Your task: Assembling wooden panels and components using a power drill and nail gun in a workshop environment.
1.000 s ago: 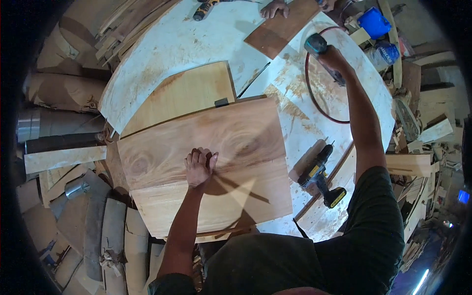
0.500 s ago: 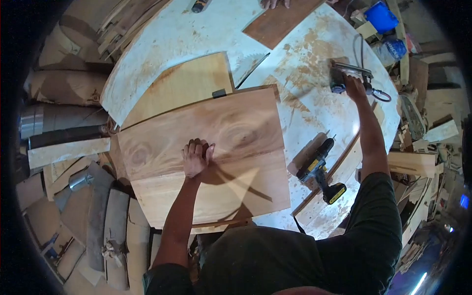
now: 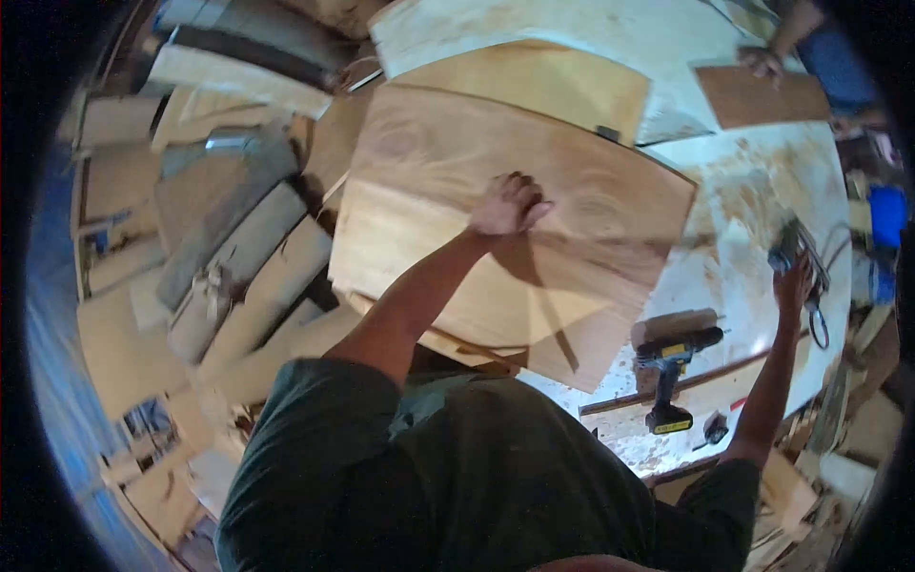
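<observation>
Plywood fills the middle of the view — one large pale board lying flat on the white, dusty surface, with a second, yellower board showing from under its far edge at 12 o'clock. Since half a second ago the whole scene has swung round: the big board now sits higher and tilted, and the clutter of offcuts has slid to 9 o'clock. The left hand stays pressed on the board, palm down and fingers spread, gripping nothing. The right hand has come back toward 3 o'clock and is closed round a grey-green power tool near the surface's edge; its dark cord loops just below. One yellow-and-black cordless drill lies at 4 o'clock beside a small wooden block, untouched. At 1 o'clock another person's hand rests on a brown panel. Two hands of the wearer, one of the co-worker, three flat boards counted — plus a blue container at the right rim.
</observation>
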`<state>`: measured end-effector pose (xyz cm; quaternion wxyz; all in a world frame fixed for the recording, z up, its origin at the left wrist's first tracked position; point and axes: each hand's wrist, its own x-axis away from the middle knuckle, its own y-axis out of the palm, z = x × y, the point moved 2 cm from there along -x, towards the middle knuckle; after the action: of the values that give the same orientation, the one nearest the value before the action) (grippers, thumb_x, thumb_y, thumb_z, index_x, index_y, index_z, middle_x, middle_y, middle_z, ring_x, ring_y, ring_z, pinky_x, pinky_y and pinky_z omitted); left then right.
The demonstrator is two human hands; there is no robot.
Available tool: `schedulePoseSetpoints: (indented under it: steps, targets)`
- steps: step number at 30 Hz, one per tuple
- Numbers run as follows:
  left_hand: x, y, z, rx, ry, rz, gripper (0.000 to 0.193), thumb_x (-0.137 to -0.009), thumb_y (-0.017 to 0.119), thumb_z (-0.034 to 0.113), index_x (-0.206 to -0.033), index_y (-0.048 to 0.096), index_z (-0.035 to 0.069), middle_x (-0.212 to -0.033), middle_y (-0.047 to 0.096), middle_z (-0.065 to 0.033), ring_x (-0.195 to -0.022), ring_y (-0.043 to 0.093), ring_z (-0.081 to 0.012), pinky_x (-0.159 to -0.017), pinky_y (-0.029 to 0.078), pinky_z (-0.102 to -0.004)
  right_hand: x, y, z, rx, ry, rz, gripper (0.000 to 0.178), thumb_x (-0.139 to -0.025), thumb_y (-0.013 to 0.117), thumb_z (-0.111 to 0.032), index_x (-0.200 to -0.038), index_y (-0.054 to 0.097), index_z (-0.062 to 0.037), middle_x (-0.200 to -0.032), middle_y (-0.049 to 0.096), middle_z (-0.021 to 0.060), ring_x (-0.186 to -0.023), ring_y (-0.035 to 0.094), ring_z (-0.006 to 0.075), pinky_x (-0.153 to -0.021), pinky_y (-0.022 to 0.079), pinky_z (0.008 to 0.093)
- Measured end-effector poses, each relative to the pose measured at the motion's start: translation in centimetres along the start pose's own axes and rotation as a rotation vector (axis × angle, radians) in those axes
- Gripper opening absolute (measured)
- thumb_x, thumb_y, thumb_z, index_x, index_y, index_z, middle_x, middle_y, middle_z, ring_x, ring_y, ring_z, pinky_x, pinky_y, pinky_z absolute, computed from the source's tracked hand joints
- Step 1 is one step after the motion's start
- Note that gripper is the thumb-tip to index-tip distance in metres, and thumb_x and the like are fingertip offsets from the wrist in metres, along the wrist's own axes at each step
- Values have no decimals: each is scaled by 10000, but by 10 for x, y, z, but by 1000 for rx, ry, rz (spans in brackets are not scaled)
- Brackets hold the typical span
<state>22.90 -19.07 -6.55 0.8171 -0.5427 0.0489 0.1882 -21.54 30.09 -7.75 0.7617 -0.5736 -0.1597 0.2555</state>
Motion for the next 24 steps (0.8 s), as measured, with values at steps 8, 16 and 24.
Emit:
schedulePoseSetpoints:
  steps: [8,16,24]
  targets:
    - [19,-10,-12,-31,-64,-44,303,-887,551,379,-960,631,96,-1019,595,-115,-1066,518,-317,-913,401,-438,231,-136,-223,-565,192,-597,1070,-716,729,-505,-1451,145,9,-1437,282,273,-1318,277,446,-1085,255,501]
    - [118,-153,-90,130,-266,59,332,-849,642,279,-817,519,-27,-790,534,-186,-748,516,-365,-675,428,-438,290,-118,-236,-357,460,-455,1048,-636,793,-464,-1384,226,2,-1202,506,275,-1117,493,446,-911,428,526]
    - [390,-215,-235,108,-757,150,457,-797,696,376,-891,532,-40,-848,592,-223,-784,580,-359,-684,463,-419,310,-127,-199,-446,549,-296,788,-665,727,-263,-1330,386,-13,-1091,600,274,-989,600,411,-858,484,462]
